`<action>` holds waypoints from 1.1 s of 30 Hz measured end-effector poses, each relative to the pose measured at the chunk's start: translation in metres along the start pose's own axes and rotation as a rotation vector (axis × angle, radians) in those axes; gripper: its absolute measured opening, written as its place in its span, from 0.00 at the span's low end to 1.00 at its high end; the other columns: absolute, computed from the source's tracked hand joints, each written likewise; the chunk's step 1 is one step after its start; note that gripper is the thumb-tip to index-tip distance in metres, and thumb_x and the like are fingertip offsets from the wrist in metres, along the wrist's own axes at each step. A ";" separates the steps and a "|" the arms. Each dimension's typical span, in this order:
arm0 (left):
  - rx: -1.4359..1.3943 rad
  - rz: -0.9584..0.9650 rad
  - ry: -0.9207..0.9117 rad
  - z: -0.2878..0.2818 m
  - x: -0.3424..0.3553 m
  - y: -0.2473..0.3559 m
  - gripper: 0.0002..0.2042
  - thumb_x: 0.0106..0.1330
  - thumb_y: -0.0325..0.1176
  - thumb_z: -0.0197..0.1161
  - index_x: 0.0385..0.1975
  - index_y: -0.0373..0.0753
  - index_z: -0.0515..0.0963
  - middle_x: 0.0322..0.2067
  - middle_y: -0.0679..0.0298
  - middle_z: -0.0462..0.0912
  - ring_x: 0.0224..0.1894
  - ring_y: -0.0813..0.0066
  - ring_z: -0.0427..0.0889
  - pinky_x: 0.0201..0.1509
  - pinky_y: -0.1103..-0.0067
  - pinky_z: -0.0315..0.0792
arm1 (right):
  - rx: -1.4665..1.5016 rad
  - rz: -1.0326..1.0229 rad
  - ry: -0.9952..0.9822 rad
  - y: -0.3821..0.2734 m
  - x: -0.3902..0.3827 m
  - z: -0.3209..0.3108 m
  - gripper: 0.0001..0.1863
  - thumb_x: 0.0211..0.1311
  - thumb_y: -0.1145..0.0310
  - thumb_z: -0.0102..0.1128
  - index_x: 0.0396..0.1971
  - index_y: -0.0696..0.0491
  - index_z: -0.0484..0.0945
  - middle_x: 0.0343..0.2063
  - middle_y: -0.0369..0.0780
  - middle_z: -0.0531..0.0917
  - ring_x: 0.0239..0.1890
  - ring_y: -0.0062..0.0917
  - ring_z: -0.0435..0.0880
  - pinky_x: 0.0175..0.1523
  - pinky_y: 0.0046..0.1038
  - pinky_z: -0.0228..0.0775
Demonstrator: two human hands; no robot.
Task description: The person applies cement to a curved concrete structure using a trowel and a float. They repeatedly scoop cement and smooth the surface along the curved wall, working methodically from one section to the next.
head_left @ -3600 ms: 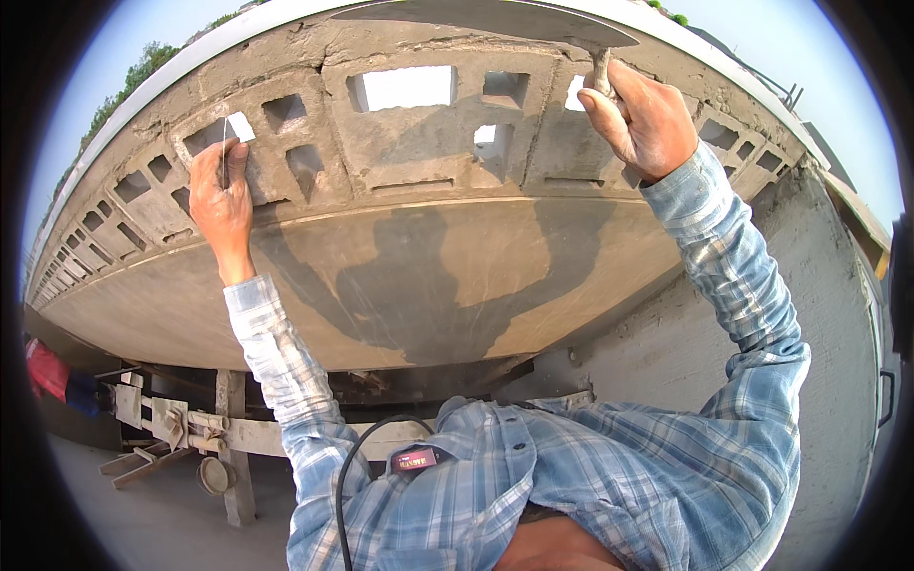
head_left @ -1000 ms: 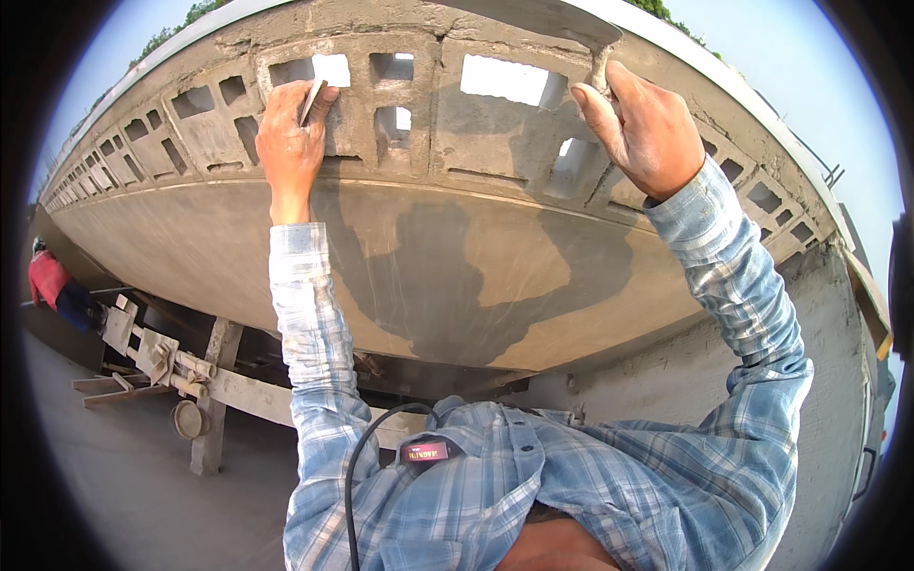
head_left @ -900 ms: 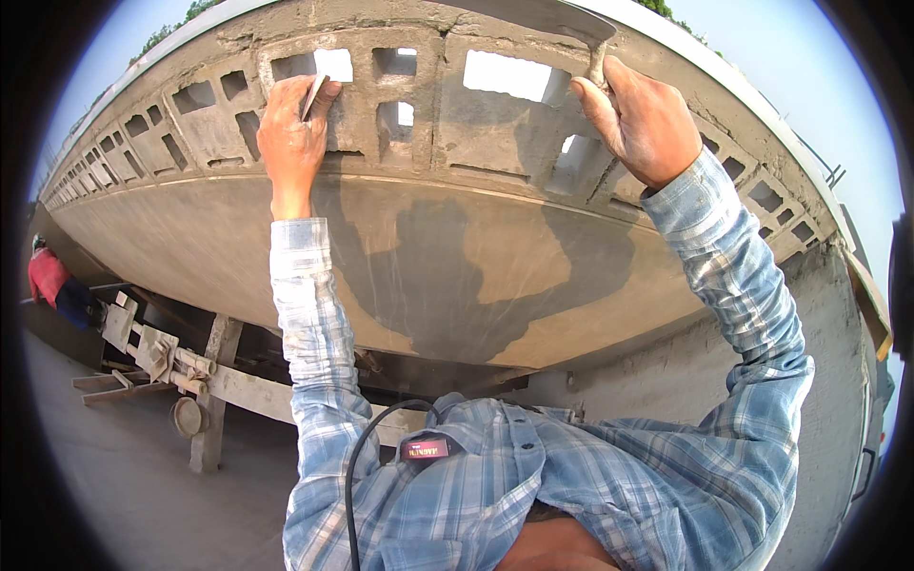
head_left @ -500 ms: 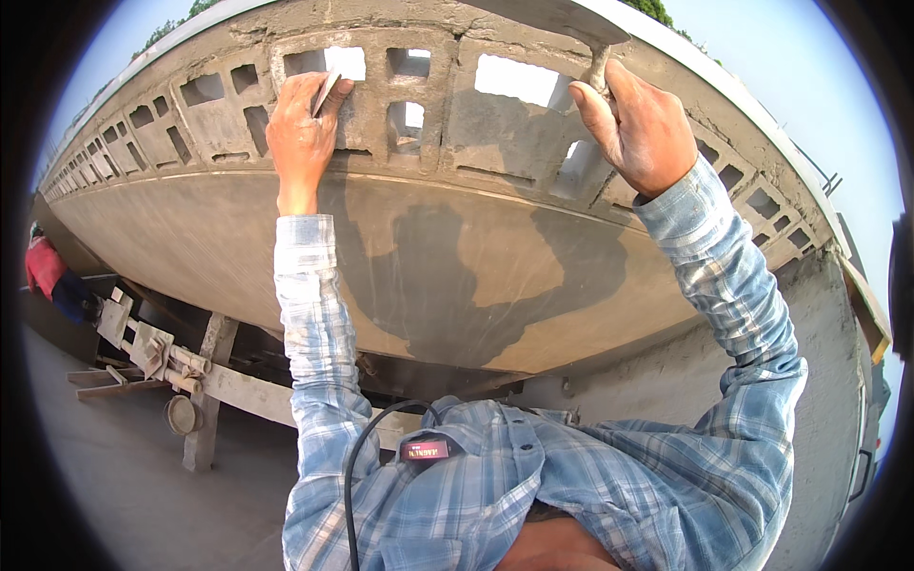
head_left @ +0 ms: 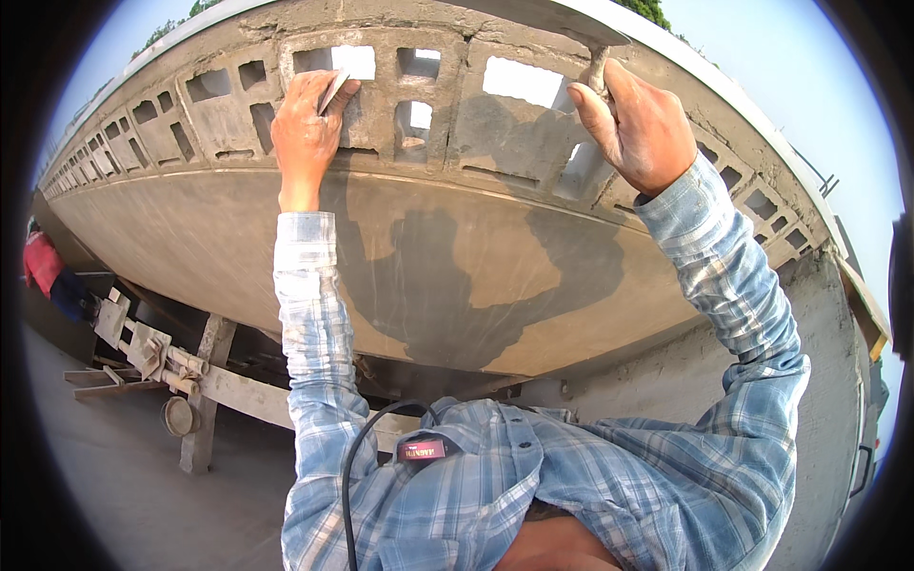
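Observation:
My left hand [head_left: 309, 133] is raised in front of the hollow vent blocks [head_left: 495, 133] of a wall. Between its thumb and fingers is a thin, flat, pale piece [head_left: 333, 90], seen nearly edge-on; its exact kind is unclear. Higher and to the right, my right hand [head_left: 647, 133] grips the handle [head_left: 597, 72] of a trowel. The grey trowel blade [head_left: 547, 21] lies along the upper part of the wall, partly cut off by the picture's top edge. Whether the blade touches the surface I cannot tell.
Smooth plaster [head_left: 200, 228] covers the wall below the blocks, with my shadow on it. At lower left are a plank scaffold [head_left: 248, 392], a hanging bucket [head_left: 179, 416] and a person in red [head_left: 46, 264]. A black cable [head_left: 350, 476] hangs over my shirt.
The view has shifted slightly, so the block openings sit a little farther right. Both hands keep nearly the same pose and the same holds.

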State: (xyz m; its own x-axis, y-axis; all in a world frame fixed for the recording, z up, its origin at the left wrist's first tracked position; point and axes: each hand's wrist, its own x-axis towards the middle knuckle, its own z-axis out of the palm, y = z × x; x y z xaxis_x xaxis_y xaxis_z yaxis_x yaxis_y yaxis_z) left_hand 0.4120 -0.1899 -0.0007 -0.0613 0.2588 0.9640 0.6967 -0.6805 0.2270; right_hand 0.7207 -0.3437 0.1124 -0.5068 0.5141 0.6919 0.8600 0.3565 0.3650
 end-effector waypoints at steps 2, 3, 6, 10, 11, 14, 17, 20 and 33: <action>-0.003 0.012 0.009 0.001 0.000 -0.001 0.11 0.59 0.38 0.69 0.39 0.43 0.82 0.37 0.67 0.82 0.37 0.59 0.83 0.37 0.71 0.75 | 0.061 -0.084 0.060 -0.003 -0.002 -0.001 0.18 0.70 0.56 0.53 0.28 0.57 0.69 0.16 0.48 0.75 0.20 0.45 0.77 0.25 0.39 0.68; -0.011 0.009 0.011 0.002 0.002 0.001 0.11 0.59 0.37 0.69 0.39 0.43 0.82 0.37 0.67 0.82 0.37 0.59 0.83 0.37 0.71 0.75 | 0.027 -0.045 0.022 -0.002 -0.003 -0.001 0.18 0.70 0.57 0.53 0.28 0.57 0.69 0.16 0.48 0.74 0.19 0.45 0.76 0.25 0.39 0.67; -0.013 0.019 0.017 0.003 0.005 0.001 0.10 0.58 0.36 0.69 0.39 0.43 0.82 0.37 0.67 0.82 0.37 0.59 0.83 0.37 0.71 0.75 | -0.069 0.071 -0.087 0.000 -0.001 0.001 0.18 0.70 0.57 0.53 0.28 0.57 0.69 0.16 0.48 0.74 0.19 0.45 0.75 0.25 0.39 0.67; 0.003 0.017 0.010 0.002 0.005 0.003 0.10 0.58 0.36 0.69 0.39 0.43 0.82 0.38 0.66 0.82 0.37 0.59 0.83 0.37 0.70 0.75 | -0.034 0.001 -0.025 0.005 -0.001 0.001 0.18 0.70 0.57 0.53 0.28 0.56 0.69 0.16 0.48 0.74 0.20 0.45 0.77 0.26 0.39 0.68; -0.005 0.014 0.001 0.004 0.001 0.003 0.10 0.58 0.36 0.69 0.39 0.43 0.82 0.38 0.66 0.82 0.37 0.59 0.83 0.37 0.70 0.75 | -0.121 0.191 -0.227 0.013 -0.003 0.008 0.18 0.69 0.57 0.54 0.26 0.56 0.68 0.17 0.47 0.75 0.20 0.44 0.77 0.26 0.38 0.68; 0.013 0.022 0.012 0.000 0.001 -0.005 0.11 0.58 0.35 0.69 0.40 0.44 0.83 0.38 0.66 0.82 0.38 0.59 0.83 0.37 0.71 0.75 | 0.015 -0.044 0.026 -0.003 0.001 0.002 0.18 0.69 0.57 0.54 0.26 0.57 0.69 0.16 0.48 0.75 0.20 0.46 0.77 0.26 0.39 0.69; -0.006 0.015 -0.004 0.002 -0.002 -0.002 0.11 0.58 0.35 0.69 0.40 0.44 0.83 0.38 0.66 0.82 0.38 0.60 0.83 0.38 0.72 0.76 | -0.093 0.066 -0.078 0.009 -0.004 0.007 0.18 0.69 0.57 0.55 0.27 0.56 0.69 0.16 0.48 0.75 0.19 0.46 0.77 0.25 0.38 0.69; 0.002 0.004 -0.002 0.004 0.004 0.001 0.11 0.58 0.35 0.69 0.40 0.44 0.83 0.38 0.65 0.82 0.38 0.61 0.83 0.38 0.72 0.76 | -0.096 0.050 -0.095 0.009 0.001 0.003 0.17 0.69 0.58 0.55 0.27 0.56 0.69 0.16 0.47 0.76 0.20 0.45 0.78 0.24 0.38 0.68; 0.011 -0.007 0.001 0.004 0.002 0.001 0.12 0.59 0.40 0.69 0.38 0.43 0.82 0.37 0.66 0.82 0.38 0.60 0.83 0.38 0.72 0.75 | -0.148 0.155 -0.202 0.018 -0.007 0.007 0.17 0.69 0.57 0.54 0.28 0.56 0.70 0.17 0.48 0.76 0.21 0.45 0.78 0.26 0.39 0.69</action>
State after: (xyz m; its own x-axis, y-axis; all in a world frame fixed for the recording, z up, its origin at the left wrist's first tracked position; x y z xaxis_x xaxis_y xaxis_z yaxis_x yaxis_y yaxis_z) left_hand 0.4158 -0.1872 0.0010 -0.0670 0.2634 0.9624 0.7042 -0.6708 0.2326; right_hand 0.7388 -0.3356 0.1099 -0.3576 0.7034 0.6142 0.9199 0.1517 0.3617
